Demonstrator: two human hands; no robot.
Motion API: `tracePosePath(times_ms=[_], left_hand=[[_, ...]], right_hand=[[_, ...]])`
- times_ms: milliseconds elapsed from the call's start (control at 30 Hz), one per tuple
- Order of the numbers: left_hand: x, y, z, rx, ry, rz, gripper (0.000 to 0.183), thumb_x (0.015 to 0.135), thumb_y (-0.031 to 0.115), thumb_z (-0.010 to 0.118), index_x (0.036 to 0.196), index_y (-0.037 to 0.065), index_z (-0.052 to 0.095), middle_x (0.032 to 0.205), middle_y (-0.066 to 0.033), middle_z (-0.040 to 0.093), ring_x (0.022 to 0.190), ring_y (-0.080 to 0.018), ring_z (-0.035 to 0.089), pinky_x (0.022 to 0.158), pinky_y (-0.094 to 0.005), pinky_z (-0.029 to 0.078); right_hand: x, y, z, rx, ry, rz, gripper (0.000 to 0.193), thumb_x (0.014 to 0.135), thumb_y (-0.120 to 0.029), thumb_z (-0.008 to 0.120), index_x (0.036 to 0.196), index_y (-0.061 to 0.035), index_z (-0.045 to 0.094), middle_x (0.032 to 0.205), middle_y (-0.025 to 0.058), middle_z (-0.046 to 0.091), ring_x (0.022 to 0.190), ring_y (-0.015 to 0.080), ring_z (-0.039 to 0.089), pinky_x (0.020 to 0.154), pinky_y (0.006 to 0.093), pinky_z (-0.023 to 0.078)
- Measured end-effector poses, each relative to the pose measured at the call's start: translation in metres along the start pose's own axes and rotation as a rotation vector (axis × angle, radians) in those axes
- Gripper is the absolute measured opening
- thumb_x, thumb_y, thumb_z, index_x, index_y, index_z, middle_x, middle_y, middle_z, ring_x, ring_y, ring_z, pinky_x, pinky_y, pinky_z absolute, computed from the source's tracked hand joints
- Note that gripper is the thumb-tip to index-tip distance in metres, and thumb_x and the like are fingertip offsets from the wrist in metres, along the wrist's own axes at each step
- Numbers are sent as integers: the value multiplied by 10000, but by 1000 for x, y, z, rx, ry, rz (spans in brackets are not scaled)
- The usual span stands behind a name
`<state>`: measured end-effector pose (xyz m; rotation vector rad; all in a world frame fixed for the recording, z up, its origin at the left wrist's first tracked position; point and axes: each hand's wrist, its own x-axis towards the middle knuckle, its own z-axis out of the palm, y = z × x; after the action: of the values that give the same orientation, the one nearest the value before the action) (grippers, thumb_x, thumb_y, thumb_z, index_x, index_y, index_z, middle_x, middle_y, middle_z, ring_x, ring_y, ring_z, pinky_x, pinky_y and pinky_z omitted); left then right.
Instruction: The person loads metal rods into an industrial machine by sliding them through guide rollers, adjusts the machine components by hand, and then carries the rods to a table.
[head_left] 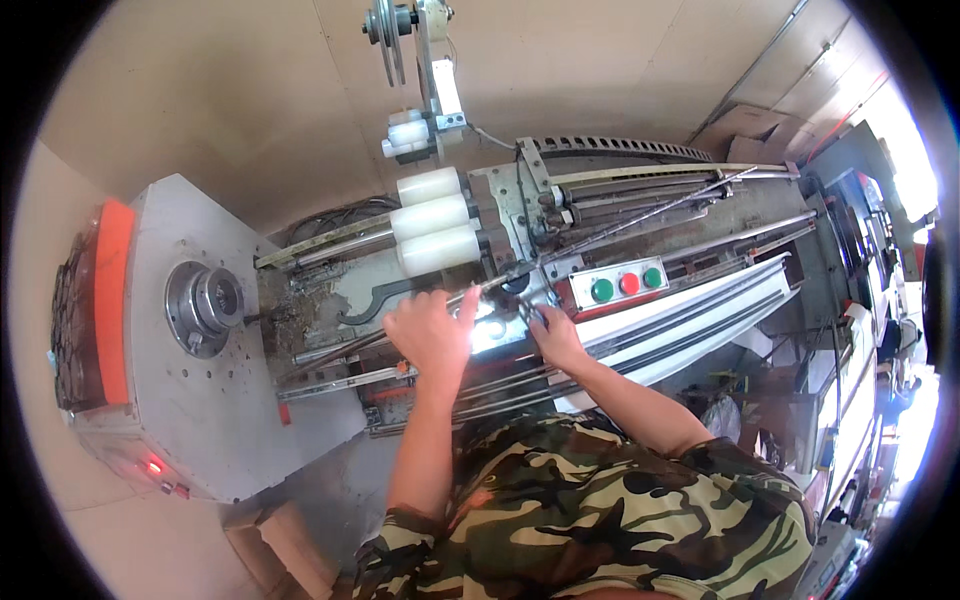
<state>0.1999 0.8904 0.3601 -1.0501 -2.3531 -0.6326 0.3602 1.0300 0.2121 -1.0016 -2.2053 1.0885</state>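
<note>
A long thin metal rod [640, 222] lies slantwise across the machine, from the bed's lower left to its upper right. My left hand [432, 328] is closed around the rod, left of a dark clamp-like fitting [518, 272] on it. To the right, my right hand [556, 338] has its fingers closed on a small dark metal piece [530, 308] just below that fitting; its kind is too blurred to tell. On the bed behind my left hand rests a dark hook spanner [378, 296]. A bright light glares between my hands and washes out details there.
Three white rollers [432, 220] sit behind my hands. A panel [618, 284] with green and red buttons stands right of them. At the left is a grey headstock [170, 330] with a round metal chuck [206, 308]. Rails [690, 250] run rightward; cardboard [290, 550] is on the floor.
</note>
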Motion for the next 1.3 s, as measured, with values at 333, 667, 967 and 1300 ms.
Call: tracePosePath(times_ms=[333,667,967,1300], left_hand=[[-2,-7,3,-17,54,23,436,836,491,729,679,88,671,676,-63,616,729,-282,580,737,-453,362],[31,-4,-17,-260,-526,-127,352,924,486,656,920,161,789,817,-123,736,832,-345,703,744,-466,520],[37,7,-45,-205,-838,70,532,892,417,701,1330,119,663,878,-115,761,856,-329,717,772,-441,537],[31,1,-46,-280,-820,194,340,882,356,715,1179,195,758,832,-85,748,737,-316,698,671,-417,523]], right_hand=[[7,-21,28,-302,-157,-654,78,805,-39,675,868,-76,647,940,115,684,947,330,646,836,446,506],[4,-58,9,109,-304,-155,170,835,-87,779,818,-55,613,788,78,673,743,198,653,679,332,517],[17,-103,-24,814,-333,480,339,732,-63,878,947,9,626,845,70,657,764,140,607,649,296,488],[-15,-104,-59,914,-416,293,509,823,21,800,1231,24,495,997,103,724,944,131,673,858,281,521]])
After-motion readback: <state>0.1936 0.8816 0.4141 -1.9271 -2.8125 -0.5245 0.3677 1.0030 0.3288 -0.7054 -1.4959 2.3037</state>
